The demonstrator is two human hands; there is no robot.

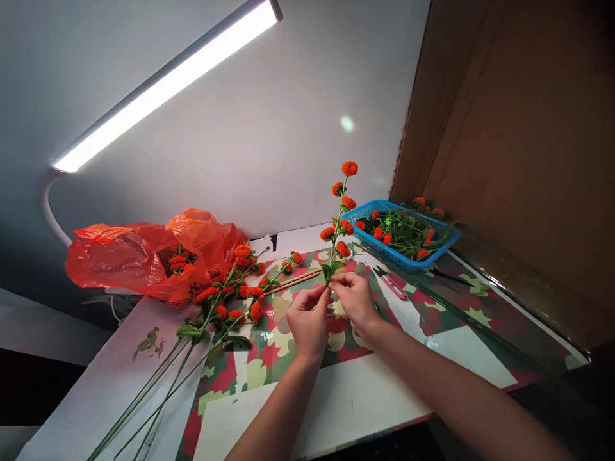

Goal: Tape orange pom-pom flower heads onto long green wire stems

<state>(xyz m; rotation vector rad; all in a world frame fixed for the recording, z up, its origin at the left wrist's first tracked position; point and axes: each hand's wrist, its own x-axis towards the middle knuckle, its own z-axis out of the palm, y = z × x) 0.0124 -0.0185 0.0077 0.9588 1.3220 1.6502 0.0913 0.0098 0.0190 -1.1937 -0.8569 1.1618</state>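
While your left hand point(310, 317) and right hand point(354, 299) both have thumb and fingertips pinched together on its lower end, the orange flower spray point(345, 227) stands nearly upright above the patterned table cover point(269, 349), with its upper part near the blue plastic basket point(372, 206). It should be light in your fingers, with a slim stem that seems springy and fuzzy heads that look soft and easy to crush. You would best hold it low, at the stem near the green leaves point(327, 271), and keep pressure away from the heads.
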